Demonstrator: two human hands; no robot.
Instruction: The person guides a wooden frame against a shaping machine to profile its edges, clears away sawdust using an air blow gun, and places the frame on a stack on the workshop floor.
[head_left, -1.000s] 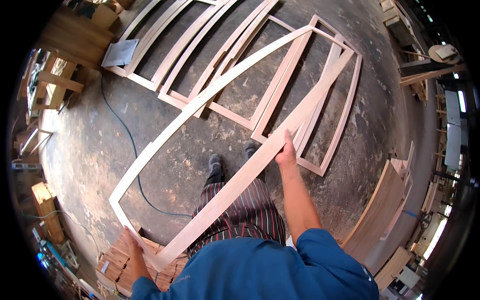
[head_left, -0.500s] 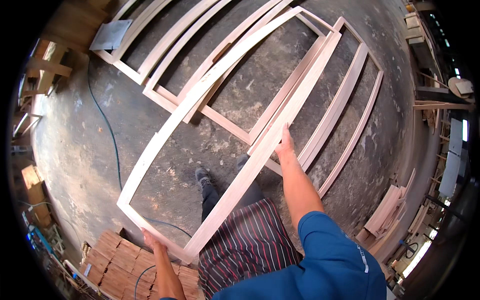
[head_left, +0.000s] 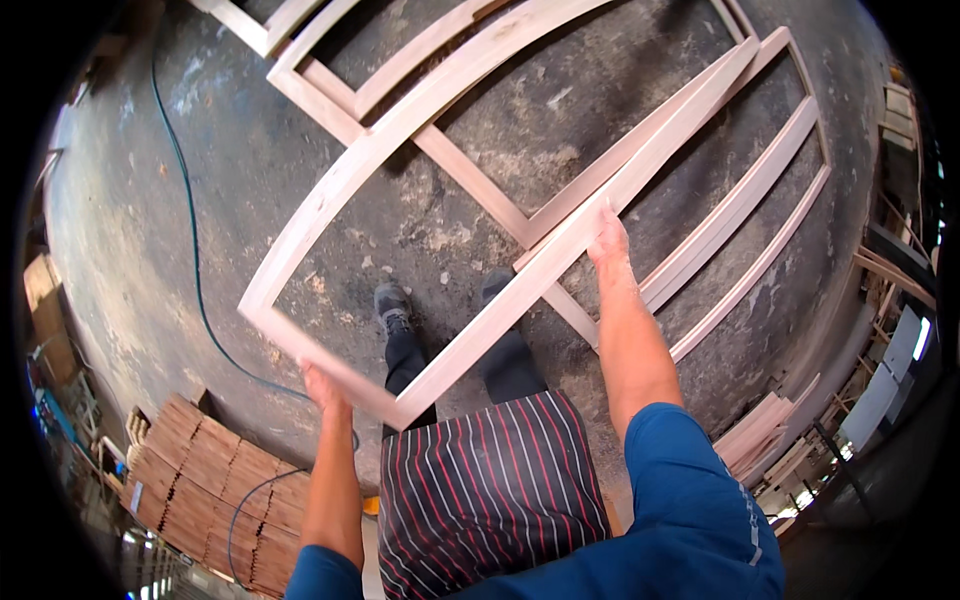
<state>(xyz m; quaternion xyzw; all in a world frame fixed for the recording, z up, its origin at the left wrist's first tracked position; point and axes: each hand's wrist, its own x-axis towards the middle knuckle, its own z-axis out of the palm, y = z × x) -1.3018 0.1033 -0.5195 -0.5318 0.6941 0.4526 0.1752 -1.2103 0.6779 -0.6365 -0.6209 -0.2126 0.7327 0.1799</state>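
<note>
A long pale wooden frame stretches away from me, tilted across the view, its near end off the floor in front of my legs. My left hand is closed on the short near rail, which is slightly blurred. Partway along the right-hand long rail, my right hand grips the wood from its outer side. Beneath and beyond lie more wooden frames on the concrete floor; the held frame overlaps them. Its far end runs up past the top of the view.
Frames with curved rails lie to my right. At the lower left is a stack of brown wooden boards. A dark hose crosses the floor on the left. Loose timber lies at the lower right.
Both hands have moved forward with the frame, and its near end now sits farther from my apron. My view has shifted too, bringing the far end out of sight.
</note>
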